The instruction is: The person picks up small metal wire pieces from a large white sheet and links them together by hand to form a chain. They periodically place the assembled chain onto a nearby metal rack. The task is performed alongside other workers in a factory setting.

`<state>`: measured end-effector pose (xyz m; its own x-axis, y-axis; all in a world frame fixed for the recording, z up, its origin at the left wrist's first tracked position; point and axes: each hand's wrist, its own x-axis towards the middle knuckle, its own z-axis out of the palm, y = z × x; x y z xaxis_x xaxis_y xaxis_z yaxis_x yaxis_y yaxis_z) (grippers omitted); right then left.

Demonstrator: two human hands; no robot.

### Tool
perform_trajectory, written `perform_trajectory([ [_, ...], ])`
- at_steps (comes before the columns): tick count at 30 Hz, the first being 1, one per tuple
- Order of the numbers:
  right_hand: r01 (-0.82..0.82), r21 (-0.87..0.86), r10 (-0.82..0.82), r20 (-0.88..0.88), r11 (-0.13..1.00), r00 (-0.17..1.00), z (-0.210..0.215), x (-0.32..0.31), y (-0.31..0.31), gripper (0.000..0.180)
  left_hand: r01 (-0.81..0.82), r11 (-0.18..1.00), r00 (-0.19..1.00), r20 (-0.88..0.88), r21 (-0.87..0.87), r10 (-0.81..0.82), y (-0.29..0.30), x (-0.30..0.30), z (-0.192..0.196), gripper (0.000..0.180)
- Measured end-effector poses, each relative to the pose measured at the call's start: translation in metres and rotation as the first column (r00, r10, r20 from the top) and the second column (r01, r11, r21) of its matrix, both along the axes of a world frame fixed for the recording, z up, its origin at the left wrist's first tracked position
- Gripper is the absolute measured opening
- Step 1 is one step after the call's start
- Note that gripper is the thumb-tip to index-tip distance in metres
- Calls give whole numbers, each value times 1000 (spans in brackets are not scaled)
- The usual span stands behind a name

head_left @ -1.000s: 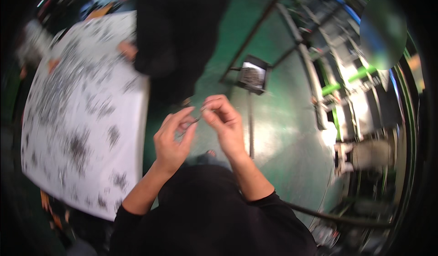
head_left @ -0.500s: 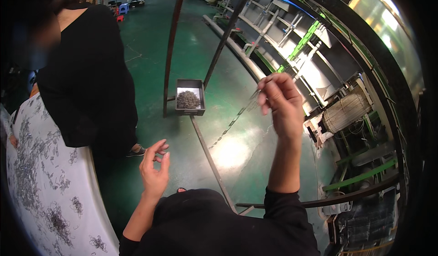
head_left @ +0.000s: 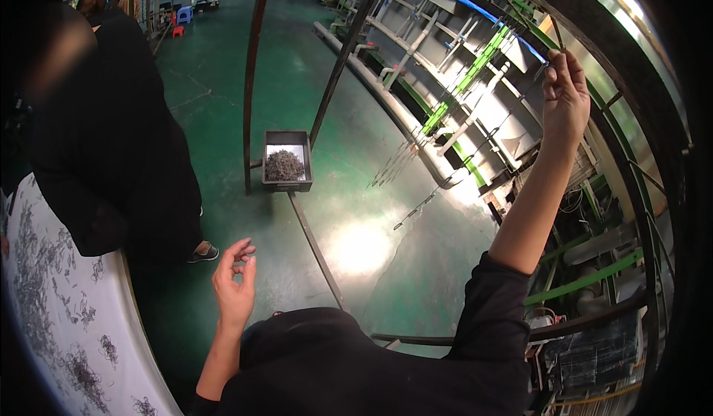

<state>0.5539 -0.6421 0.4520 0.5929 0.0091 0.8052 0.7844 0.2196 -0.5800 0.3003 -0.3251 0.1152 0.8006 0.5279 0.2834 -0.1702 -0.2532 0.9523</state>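
The right hand (head_left: 564,93) is raised high, fingertips pinched on the top of a thin dark metal wire hook (head_left: 555,37) at the curved dark overhead rail (head_left: 631,67). The hook looks light, stiff and springy, so I'd hold it near its bent end. Below the rail more wire pieces hang in a row (head_left: 416,149). The left hand (head_left: 235,282) waits low, loosely curled, empty as far as I can tell. Further down sits a small black tray of grey wire parts (head_left: 286,162).

black long-sleeved top; both sleeves pushed up above the elbows; left hand (head_left: 235,288) and right hand (head_left: 566,97) bare, ungloved
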Motion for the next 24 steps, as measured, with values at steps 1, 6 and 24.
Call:
perform_trajectory([
  [1,8,18,-8,3,1000,1000,5,6,-4,20,0,1000,1000,-2,-4,0,-1,1,-1,29],
  [6,3,15,-3,4,1000,1000,22,30,-13,22,5,1000,1000,-17,-9,-5,-3,2,-6,29],
  [24,431,80,-417,-147,899,897,-140,-115,34,23,389,921,903,-203,13,-378,11,-81,-18,24],
])
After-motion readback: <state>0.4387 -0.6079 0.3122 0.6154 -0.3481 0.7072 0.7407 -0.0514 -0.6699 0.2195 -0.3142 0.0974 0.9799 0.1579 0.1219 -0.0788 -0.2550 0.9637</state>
